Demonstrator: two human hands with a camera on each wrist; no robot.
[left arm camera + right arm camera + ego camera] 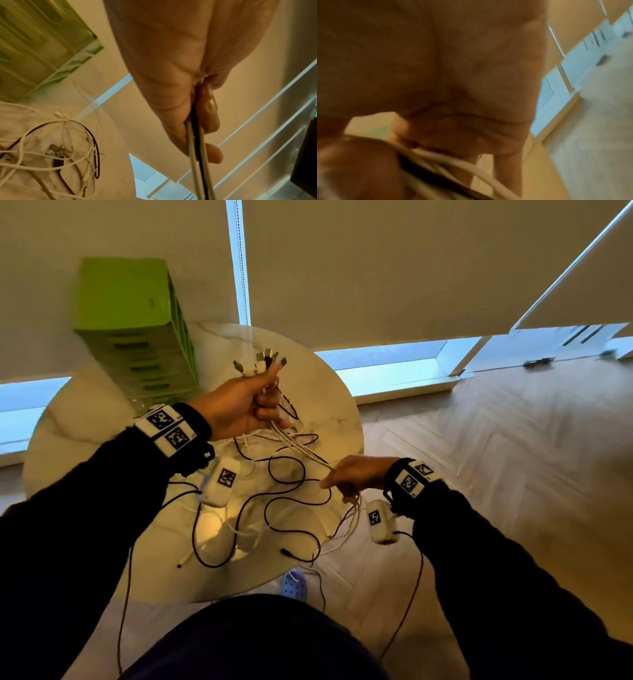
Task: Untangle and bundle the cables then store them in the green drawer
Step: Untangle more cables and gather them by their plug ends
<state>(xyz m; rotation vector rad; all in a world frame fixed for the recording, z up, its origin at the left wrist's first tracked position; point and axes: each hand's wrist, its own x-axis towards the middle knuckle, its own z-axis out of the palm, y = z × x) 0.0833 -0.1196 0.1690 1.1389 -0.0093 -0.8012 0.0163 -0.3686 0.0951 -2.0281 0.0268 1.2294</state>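
Grip: left hand clenched on plug ends of cables above table centre, right hand pinching same strands toward 4 o'clock, loops loose at 6, drawer at 11; step judged untangling, next likely draw strands straight before coiling.

One green drawer unit, one round table, two hands, several tangled cables, uncountable.
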